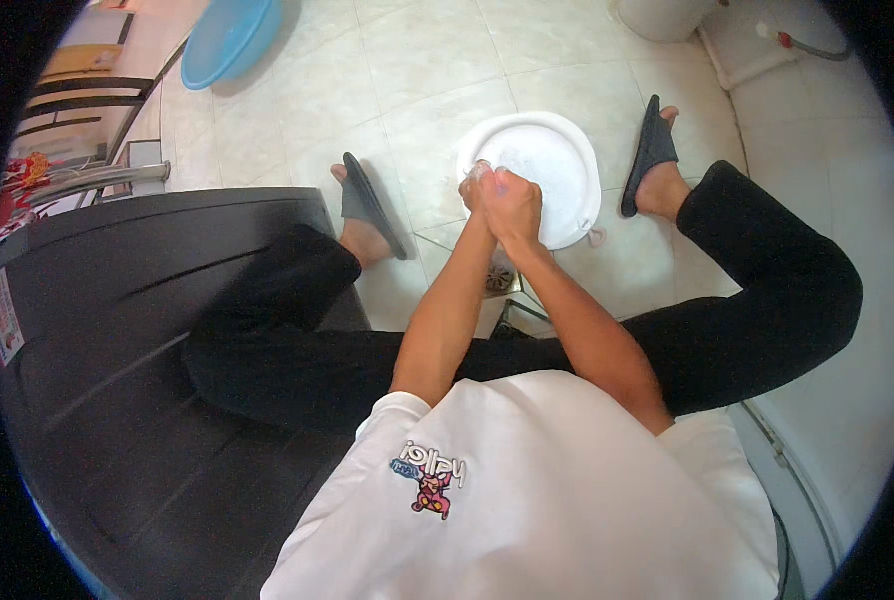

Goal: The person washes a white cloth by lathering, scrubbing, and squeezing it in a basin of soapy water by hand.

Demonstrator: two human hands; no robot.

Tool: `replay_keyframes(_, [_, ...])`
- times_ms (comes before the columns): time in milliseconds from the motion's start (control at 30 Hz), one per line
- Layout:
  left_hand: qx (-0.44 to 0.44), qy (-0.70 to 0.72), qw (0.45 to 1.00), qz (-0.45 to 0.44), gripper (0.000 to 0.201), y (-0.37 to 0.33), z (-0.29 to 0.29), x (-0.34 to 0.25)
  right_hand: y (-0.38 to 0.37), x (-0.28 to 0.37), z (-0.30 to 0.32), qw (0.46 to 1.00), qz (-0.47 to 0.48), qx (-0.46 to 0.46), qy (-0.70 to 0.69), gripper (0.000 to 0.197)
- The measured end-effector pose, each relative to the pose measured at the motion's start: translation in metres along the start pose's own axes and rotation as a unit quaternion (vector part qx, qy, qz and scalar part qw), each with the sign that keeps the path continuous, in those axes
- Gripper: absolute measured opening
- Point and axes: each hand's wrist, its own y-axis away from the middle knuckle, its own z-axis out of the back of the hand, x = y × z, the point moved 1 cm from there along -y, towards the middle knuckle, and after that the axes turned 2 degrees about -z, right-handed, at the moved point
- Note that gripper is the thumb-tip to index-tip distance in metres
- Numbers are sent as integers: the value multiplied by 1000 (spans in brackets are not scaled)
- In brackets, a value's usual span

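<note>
My left hand (pixel 474 188) and my right hand (pixel 513 206) are pressed together, fingers curled closed. They are above the left side of a white round basin (pixel 573 226) on the tiled floor. A whitish bit shows at the fingertips of the left hand; whether it is cloth, foam or something else is too small to tell. What lies between the palms is hidden. The basin seems to hold a little cloudy liquid.
A metal floor drain (pixel 499 279) lies below my wrists. My feet in dark slippers (pixel 372 208) flank the basin. A blue basin (pixel 229 42) stands at the far left. A dark panelled surface (pixel 117 340) fills the left, and a pale wall (pixel 807 170) the right.
</note>
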Motion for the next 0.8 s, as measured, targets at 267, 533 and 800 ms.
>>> replay_keyframes(267, [170, 296, 932, 120, 33, 72, -31, -72, 18, -10, 12, 999, 6, 2, 37, 35])
replay_keyframes(533, [129, -79, 988, 24, 34, 84, -52, -118, -33, -46, 6, 989, -49, -105, 94, 32])
replay_keyframes(800, [89, 215, 950, 211, 35, 96, -89, -128, -36, -76, 30, 983, -117, -101, 96, 33])
